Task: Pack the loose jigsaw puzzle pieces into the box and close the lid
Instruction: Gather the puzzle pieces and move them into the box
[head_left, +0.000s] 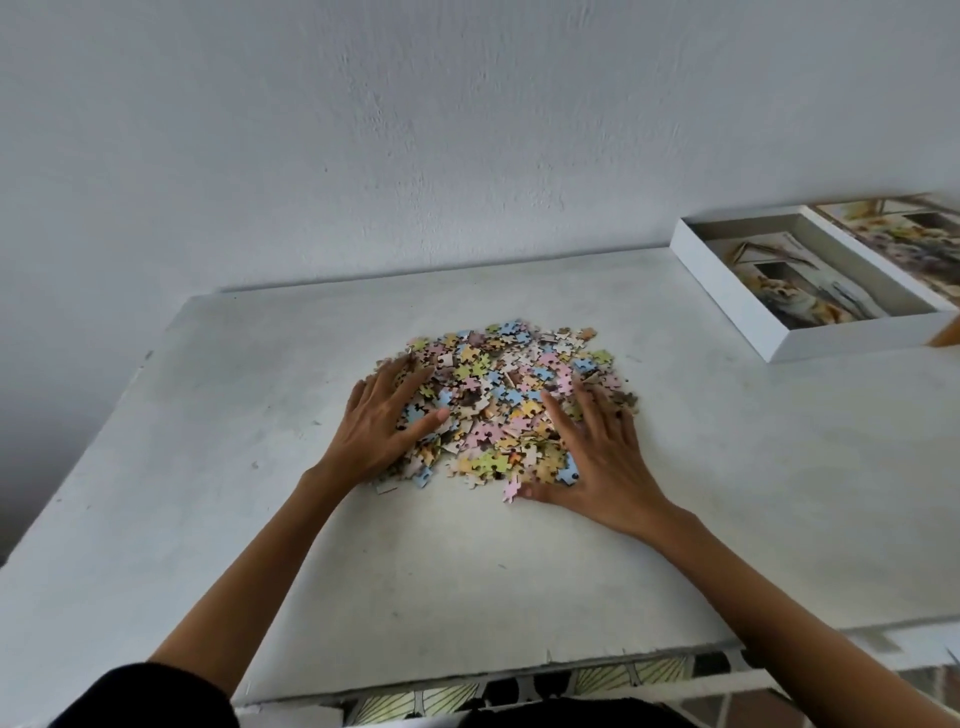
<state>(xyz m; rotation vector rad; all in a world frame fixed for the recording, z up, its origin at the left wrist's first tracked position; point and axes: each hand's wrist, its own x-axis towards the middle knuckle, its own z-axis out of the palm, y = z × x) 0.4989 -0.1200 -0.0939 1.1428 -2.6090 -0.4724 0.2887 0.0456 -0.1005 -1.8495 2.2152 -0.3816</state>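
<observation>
You are herding puzzle pieces (514, 395) between your flat, spread-fingered left hand (387, 423) and right hand (605, 457); press palm edges onto the tabletop (519, 571).

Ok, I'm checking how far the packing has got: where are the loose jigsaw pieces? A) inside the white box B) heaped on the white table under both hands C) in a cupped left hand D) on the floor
B: the multicoloured heap of jigsaw pieces lies on the white table, left hand and right hand spread flat on it; the open white cardboard box sits apart.
</observation>
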